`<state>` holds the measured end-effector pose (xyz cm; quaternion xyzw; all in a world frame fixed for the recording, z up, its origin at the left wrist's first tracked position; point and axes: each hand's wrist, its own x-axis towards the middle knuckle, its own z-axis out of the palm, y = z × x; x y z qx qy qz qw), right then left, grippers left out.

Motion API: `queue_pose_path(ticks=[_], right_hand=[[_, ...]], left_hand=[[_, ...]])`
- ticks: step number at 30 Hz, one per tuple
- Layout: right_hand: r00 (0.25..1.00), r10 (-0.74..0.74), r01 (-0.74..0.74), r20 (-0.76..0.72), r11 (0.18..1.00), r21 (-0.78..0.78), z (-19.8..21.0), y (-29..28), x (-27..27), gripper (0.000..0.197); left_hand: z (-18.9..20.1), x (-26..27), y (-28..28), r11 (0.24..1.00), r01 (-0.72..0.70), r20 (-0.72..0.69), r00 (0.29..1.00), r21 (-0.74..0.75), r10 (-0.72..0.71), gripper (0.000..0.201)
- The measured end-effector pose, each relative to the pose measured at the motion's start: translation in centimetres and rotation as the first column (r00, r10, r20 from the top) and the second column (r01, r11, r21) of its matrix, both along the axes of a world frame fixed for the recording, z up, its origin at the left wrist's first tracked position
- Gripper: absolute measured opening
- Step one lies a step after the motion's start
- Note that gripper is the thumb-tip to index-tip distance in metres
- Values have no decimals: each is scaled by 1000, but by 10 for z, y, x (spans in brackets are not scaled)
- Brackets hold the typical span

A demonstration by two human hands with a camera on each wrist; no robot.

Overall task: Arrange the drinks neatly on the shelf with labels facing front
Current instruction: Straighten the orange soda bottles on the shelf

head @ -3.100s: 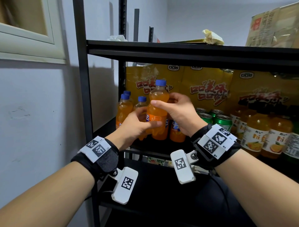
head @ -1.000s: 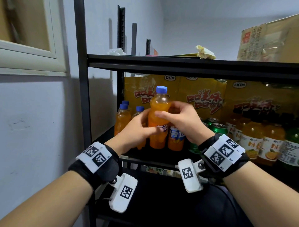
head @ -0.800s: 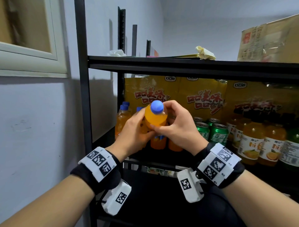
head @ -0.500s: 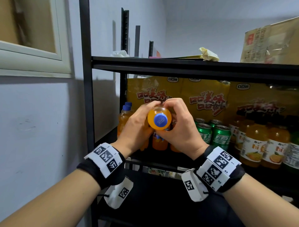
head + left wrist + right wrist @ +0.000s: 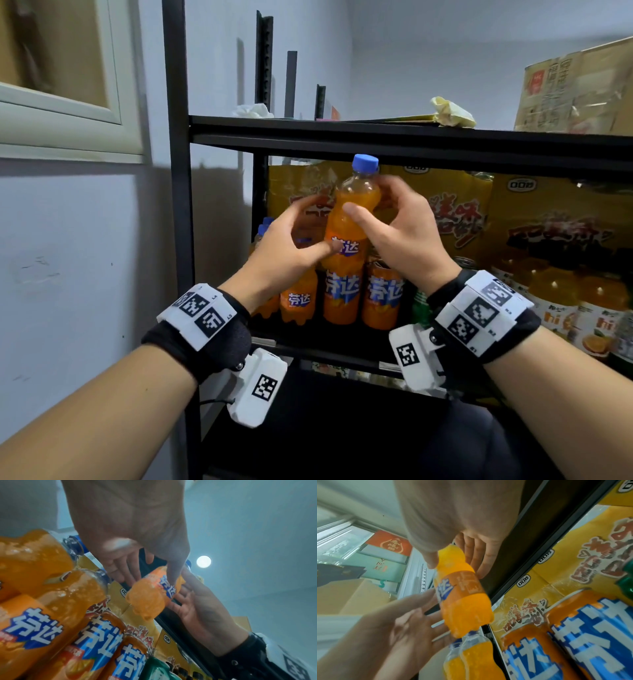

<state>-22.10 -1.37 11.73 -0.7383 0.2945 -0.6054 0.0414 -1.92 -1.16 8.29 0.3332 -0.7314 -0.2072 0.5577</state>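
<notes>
An orange soda bottle (image 5: 349,222) with a blue cap is upright in the air in front of the shelf, its blue-and-white label toward me. My right hand (image 5: 370,202) grips its upper body, thumb in front and fingers behind. My left hand (image 5: 318,226) lies against its left side: the thumb touches the label and the fingers are straight beside it. The left wrist view looks up at the bottle (image 5: 150,596) from below, with the right hand (image 5: 197,601) behind it. From the right wrist, the bottle (image 5: 464,601) shows beside the left palm (image 5: 402,615). Below stands a row of the same bottles (image 5: 342,294), labels forward.
Green cans (image 5: 419,305) and orange juice bottles (image 5: 582,308) stand to the right on the same shelf board (image 5: 325,346). Yellow snack packs (image 5: 445,212) fill the back. The upper shelf (image 5: 411,137) carries a cardboard box (image 5: 579,89). A black post (image 5: 176,205) and the wall close off the left.
Half a second ago the bottle was tipped with its cap toward me; now it is upright and higher, label facing front. My left fingers have straightened off it.
</notes>
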Motion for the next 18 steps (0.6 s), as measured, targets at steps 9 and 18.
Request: queue_pose_path(ticks=[9,18], right_hand=[[993,-116,112,15,982,154,2,-41,16,55],[992,-85,113,-96,934,339,15,-98,61,59]], left_hand=[[-38,35,-30,918,-394,-335,861,34,382,51],[-74,56,-49,936,-117,-327,916,333,231,106]])
